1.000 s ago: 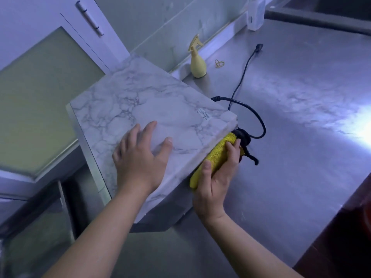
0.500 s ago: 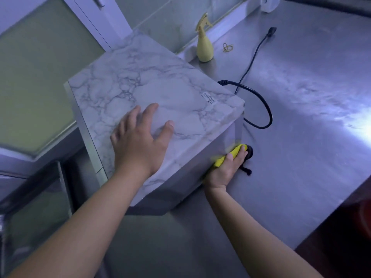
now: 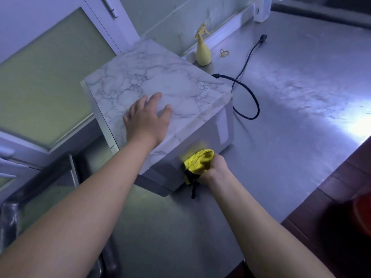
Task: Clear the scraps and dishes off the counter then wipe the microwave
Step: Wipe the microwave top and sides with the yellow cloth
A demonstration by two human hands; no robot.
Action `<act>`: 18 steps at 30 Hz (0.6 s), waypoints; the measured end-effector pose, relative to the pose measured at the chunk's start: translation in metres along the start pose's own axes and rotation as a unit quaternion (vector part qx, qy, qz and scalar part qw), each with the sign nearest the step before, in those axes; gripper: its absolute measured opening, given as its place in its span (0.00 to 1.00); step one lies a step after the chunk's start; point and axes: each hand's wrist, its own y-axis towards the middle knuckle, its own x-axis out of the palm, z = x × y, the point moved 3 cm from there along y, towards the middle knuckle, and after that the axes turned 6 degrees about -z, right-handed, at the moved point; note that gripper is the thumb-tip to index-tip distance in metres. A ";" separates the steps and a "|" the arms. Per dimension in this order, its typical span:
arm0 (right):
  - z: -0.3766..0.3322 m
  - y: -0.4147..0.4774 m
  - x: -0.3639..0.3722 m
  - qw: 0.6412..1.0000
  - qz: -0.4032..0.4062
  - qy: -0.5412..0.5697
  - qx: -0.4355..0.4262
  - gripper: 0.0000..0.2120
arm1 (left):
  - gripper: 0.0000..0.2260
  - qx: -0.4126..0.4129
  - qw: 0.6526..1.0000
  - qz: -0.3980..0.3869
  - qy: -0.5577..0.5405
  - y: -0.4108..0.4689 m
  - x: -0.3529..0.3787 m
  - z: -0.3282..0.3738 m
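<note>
- Head view: a microwave (image 3: 160, 91) with a marble-patterned top stood on a steel counter (image 3: 301, 109), turned at an angle, near a wall.
- The left hand (image 3: 147, 122) lay flat on the microwave's top near its closer edge, fingers straight and slightly spread, just as it had a second before.
- The right hand (image 3: 213, 168) was curled tight round a bunched yellow cloth (image 3: 197, 160) and pressed it against the lower part of the microwave's grey side wall. A dark strip of the cloth hung below the hand.
- Half a second before, the cloth had been farther along that side, toward the rear corner; it had since come to the nearer end.
- A black cord (image 3: 248, 95) looped from the microwave's rear across the counter.
- A yellow spray bottle (image 3: 203, 54) stood upright by the wall, with a rubber band (image 3: 224, 53) just beside it.
</note>
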 end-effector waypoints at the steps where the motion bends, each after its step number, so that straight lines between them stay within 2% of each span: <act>1: 0.002 -0.008 -0.005 1.000 -0.016 -0.022 -0.012 0.16 | 0.24 0.000 1.000 0.000 -0.001 0.000 0.000 0.000; 4: -0.003 -0.023 -0.037 1.000 -0.017 -0.022 0.010 0.15 | 0.24 0.000 1.000 -0.002 -0.002 0.001 -0.001 0.000; 6: -0.016 -0.043 -0.049 1.000 -0.028 0.006 0.006 0.11 | 0.24 0.000 1.000 -0.001 0.002 0.001 0.000 0.001; 7: -0.024 -0.057 -0.051 0.998 -0.053 0.020 -0.008 0.14 | 0.24 0.000 1.000 -0.001 0.005 0.001 0.000 0.001; 9: -0.046 -0.077 -0.052 0.993 -0.102 0.044 -0.044 0.29 | 0.25 0.000 1.000 -0.005 0.009 0.002 0.000 0.001; 10: -0.056 -0.091 -0.048 0.988 -0.134 0.052 -0.063 0.31 | 0.25 0.002 1.000 -0.008 0.011 0.002 0.000 0.001; 15: -0.084 -0.123 -0.012 0.958 -0.186 0.012 -0.218 0.25 | 0.24 0.007 1.000 -0.008 0.010 0.002 0.000 0.001; 17: -0.076 -0.120 0.015 0.930 -0.186 -0.061 -0.312 0.23 | 0.24 0.011 1.000 -0.006 0.008 0.002 0.000 0.001; 18: -0.067 -0.116 0.027 0.913 -0.157 -0.115 -0.359 0.20 | 0.23 0.013 1.000 -0.005 0.006 0.002 0.000 0.001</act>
